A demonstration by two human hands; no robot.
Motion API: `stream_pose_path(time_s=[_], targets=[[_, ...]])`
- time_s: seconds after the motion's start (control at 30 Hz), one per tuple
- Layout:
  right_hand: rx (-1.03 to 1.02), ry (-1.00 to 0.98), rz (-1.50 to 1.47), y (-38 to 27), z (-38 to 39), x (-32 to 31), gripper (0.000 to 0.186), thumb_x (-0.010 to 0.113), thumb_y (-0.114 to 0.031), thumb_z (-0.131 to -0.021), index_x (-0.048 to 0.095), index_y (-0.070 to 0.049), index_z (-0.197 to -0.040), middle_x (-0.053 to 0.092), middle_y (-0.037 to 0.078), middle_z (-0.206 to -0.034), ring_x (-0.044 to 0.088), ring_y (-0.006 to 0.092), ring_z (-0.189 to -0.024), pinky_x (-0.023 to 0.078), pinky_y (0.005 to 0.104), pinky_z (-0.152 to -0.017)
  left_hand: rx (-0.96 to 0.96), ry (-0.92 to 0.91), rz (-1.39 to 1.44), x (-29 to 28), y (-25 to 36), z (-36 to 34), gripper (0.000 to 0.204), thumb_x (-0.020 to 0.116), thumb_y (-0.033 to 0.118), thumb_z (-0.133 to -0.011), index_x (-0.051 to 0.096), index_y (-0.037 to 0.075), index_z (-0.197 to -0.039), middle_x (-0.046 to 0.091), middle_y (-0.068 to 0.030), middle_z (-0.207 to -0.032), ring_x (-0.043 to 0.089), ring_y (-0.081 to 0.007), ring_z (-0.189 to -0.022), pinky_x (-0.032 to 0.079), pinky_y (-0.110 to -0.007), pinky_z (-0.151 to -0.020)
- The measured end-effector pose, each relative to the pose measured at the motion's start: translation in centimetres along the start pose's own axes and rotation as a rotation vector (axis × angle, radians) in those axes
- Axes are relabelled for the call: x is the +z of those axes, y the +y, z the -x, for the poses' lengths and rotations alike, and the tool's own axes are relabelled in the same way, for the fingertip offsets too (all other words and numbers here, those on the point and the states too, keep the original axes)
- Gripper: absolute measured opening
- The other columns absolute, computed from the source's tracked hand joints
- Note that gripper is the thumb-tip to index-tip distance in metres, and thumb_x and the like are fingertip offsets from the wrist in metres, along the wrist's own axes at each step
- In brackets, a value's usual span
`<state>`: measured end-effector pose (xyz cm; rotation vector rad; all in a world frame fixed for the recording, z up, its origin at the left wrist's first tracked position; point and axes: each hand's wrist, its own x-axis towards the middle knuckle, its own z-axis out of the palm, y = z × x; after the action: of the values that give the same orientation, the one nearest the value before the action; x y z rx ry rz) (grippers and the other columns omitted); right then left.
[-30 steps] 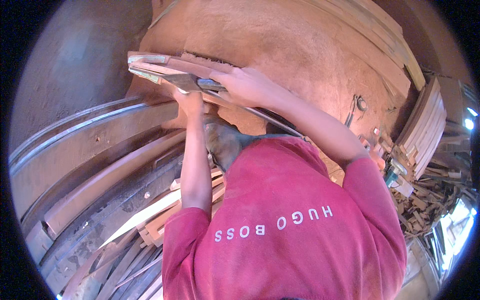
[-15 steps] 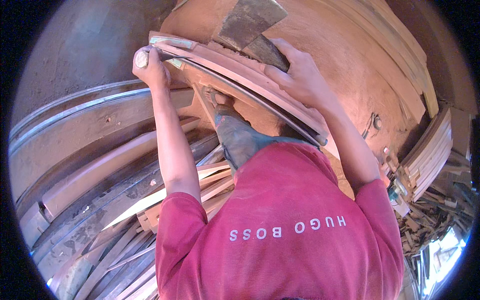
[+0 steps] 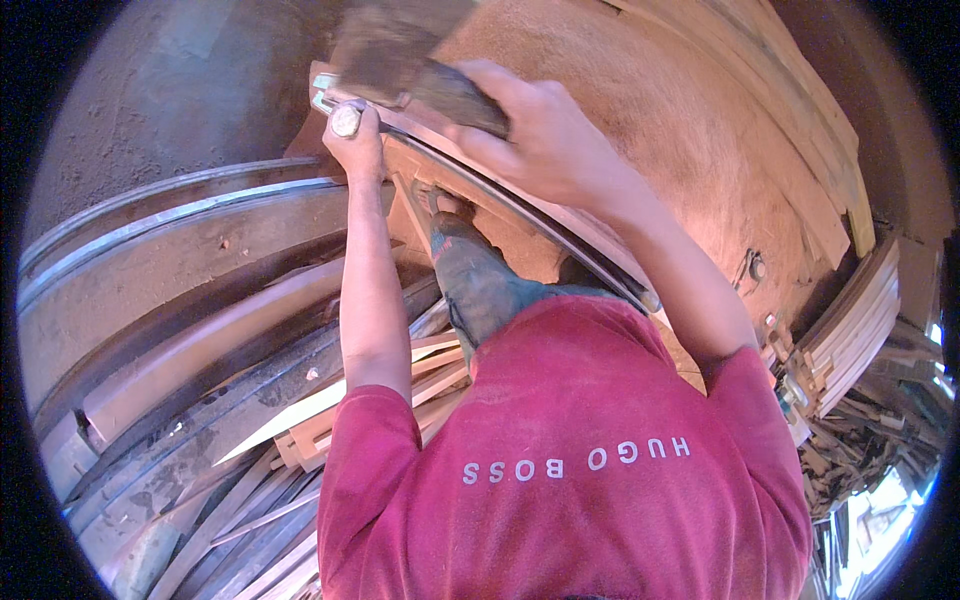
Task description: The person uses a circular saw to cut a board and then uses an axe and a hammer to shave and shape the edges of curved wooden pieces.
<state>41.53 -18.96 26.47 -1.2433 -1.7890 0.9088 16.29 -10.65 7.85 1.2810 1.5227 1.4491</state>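
While my left arm's stretched out to 11 o'clock, that left hand (image 3: 358, 150) is wrapped snugly round one pale-ended tool handle (image 3: 345, 121). My right hand (image 3: 545, 135), elbow slightly bent, is around 12, fingers closed on one blurry mallet (image 3: 395, 58). One long wooden piece (image 3: 432, 134) runs 11 to 3.

Observed from the floor: the shirt (image 3: 560, 530), lower centre, is crimson with one row of pale grey lettering. Trousers (image 3: 485, 280), mid-frame: dusty grey-green. The blurred broad-headed tool (image 3: 385, 55), upper left of centre: dark grey-brown. The round handle end (image 3: 346, 121) just below it: whitish. The ground (image 3: 660, 100), upper right: orange-tan. The wall (image 3: 180, 90), upper left: mottled slate blue-grey. Stacked boards (image 3: 858, 325), right: pinkish tan, striped by darker seams.
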Motion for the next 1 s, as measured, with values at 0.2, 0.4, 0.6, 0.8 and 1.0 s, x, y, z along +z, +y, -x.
stream_pose_path(time_s=[0.2, 0.4, 0.6, 0.8, 1.0], targets=[[-0.102, -0.148, 0.204, -2.0, -6.0, 5.2, 0.035, 0.063, -0.027, -0.089, 0.058, -0.009, -0.119, 0.068, 0.024, -0.095, 0.068, 0.0406, -0.088, 0.055, 0.0488, -0.075, -0.034, 0.025, 0.170, -0.1, -1.2, -0.7, 0.024, 0.068, 0.004, -0.081, 0.065, -0.002, -0.104, 0.068, -0.0041, -0.097, 0.063, -0.0135, -0.086, 0.052, -0.029, -0.077], [-0.065, -0.342, 0.456, 2.7, -8.5, 8.0, 0.036, 0.057, -0.021, -0.090, 0.055, -0.010, -0.124, 0.069, 0.023, -0.089, 0.067, 0.0434, -0.084, 0.055, 0.0517, -0.074, -0.111, -0.035, 0.185, -0.1, -0.8, -0.3, 0.035, 0.078, 0.009, -0.078, 0.064, -0.004, -0.108, 0.068, -0.0066, -0.103, 0.062, -0.0133, -0.093, 0.051, -0.030, -0.082], [-0.108, -0.206, 0.295, -0.9, -7.5, 7.2, 0.037, 0.059, -0.020, -0.088, 0.056, -0.008, -0.123, 0.069, 0.024, -0.092, 0.068, 0.0422, -0.088, 0.054, 0.0519, -0.074, -0.051, -0.037, -0.014, -0.6, -0.4, -0.4, 0.039, 0.079, 0.006, -0.076, 0.063, -0.002, -0.111, 0.068, -0.0059, -0.104, 0.063, -0.0145, -0.093, 0.051, -0.030, -0.082], [0.050, -0.358, 0.423, 2.7, -7.7, 6.8, 0.038, 0.058, -0.022, -0.088, 0.051, -0.005, -0.121, 0.069, 0.024, -0.088, 0.067, 0.0443, -0.083, 0.054, 0.0530, -0.074, -0.088, -0.088, 0.124, -0.3, -2.2, -0.7, 0.028, 0.073, 0.004, -0.081, 0.065, -0.002, -0.107, 0.069, -0.0053, -0.098, 0.064, -0.0156, -0.089, 0.052, -0.030, -0.081], [-0.138, -0.118, 0.238, 0.2, -6.7, 7.9, 0.035, 0.055, -0.024, -0.090, 0.053, -0.005, -0.120, 0.069, 0.025, -0.089, 0.068, 0.0432, -0.084, 0.056, 0.0524, -0.073, -0.327, 0.006, 0.343, -0.5, -2.1, 0.4, 0.028, 0.073, 0.003, -0.080, 0.064, 0.000, -0.107, 0.068, -0.0046, -0.099, 0.063, -0.0161, -0.093, 0.050, -0.031, -0.086]])
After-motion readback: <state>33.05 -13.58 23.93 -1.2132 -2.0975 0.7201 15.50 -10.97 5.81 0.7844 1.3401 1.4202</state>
